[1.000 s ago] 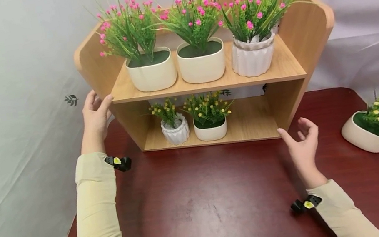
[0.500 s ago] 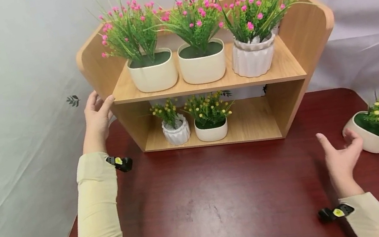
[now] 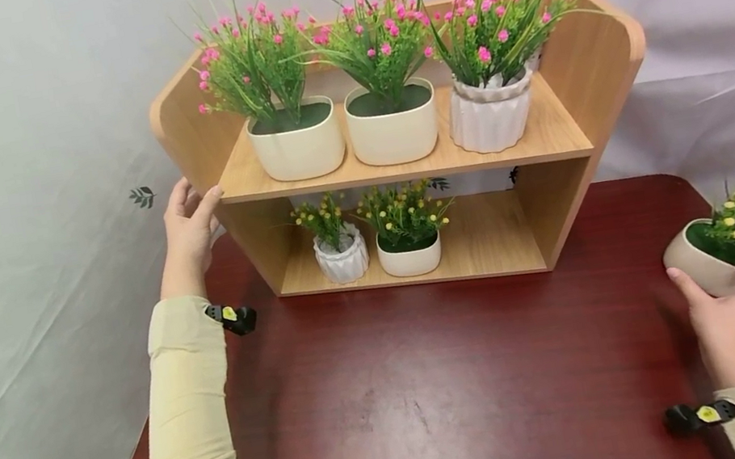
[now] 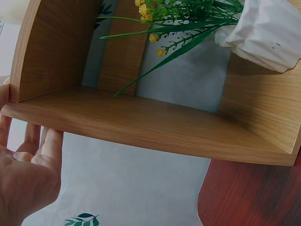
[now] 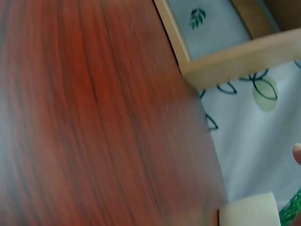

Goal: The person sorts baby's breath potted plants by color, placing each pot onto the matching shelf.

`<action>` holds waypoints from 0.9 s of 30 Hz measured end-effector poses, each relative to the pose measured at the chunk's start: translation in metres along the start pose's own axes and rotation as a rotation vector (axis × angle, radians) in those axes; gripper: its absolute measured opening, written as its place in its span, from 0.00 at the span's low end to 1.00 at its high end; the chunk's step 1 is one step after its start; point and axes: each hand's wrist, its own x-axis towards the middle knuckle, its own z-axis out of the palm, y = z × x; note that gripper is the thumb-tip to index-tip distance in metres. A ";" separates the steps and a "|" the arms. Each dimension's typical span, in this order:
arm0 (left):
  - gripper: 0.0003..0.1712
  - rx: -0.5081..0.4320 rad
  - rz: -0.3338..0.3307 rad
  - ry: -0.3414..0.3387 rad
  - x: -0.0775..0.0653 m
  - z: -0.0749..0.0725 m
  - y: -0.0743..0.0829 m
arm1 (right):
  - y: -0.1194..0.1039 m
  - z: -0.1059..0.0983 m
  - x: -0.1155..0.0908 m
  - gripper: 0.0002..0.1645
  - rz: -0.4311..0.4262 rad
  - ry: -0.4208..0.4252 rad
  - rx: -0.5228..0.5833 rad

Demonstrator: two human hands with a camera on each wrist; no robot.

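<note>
My left hand (image 3: 186,233) holds the left side of a two-tier wooden shelf (image 3: 402,172), its thumb on the front edge. In the left wrist view its fingers reach behind the side board (image 4: 141,136). Over at the right, my right hand (image 3: 727,322) grips an artificial potted plant (image 3: 702,265) with yellow flowers. That cream pot lies tipped, flowers to the right; the thumb is at its base side and the fingers are near the rim. Only the cream pot (image 5: 251,212) and a fingertip (image 5: 297,154) show at the right wrist view's lower right.
On the upper tier stand two cream pots (image 3: 300,151) (image 3: 395,134) and a white fluted pot (image 3: 491,117), all with pink flowers. Below are a white fluted pot (image 3: 343,260) and a cream pot (image 3: 411,260) with yellow flowers. The dark red table (image 3: 398,404) extends in front.
My right hand has moved from the shelf's lower right corner rightward to the tipped pot and has taken hold of it. The left hand stays at the shelf's side.
</note>
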 end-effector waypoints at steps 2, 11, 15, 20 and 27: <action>0.28 -0.006 -0.001 0.000 0.000 0.000 -0.001 | 0.002 -0.004 0.006 0.55 0.018 0.009 -0.011; 0.28 -0.009 -0.006 -0.007 0.001 0.001 -0.003 | 0.017 -0.025 0.033 0.55 0.030 0.034 -0.111; 0.28 -0.026 -0.005 0.000 0.000 0.000 -0.002 | 0.020 -0.030 0.048 0.53 -0.072 -0.013 -0.103; 0.29 -0.026 -0.006 -0.005 0.000 0.000 0.000 | 0.022 -0.032 0.068 0.53 -0.144 -0.075 -0.056; 0.30 -0.012 -0.006 -0.010 0.000 0.000 -0.001 | 0.029 -0.033 0.084 0.52 -0.135 -0.126 -0.137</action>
